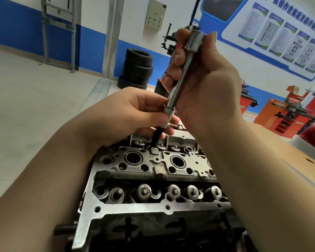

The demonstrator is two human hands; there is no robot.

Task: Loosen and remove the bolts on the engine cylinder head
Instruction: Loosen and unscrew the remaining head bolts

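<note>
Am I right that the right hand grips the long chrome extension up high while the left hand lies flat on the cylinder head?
Not quite. In the head view the left hand is raised off the cylinder head, its fingers pinching the chrome extension low down. The right hand does grip it high.

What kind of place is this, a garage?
Most likely a car repair workshop, perhaps a training one: a bare engine head on the bench, stacked tyres by the wall, and orange wheel-service machines behind.
</note>
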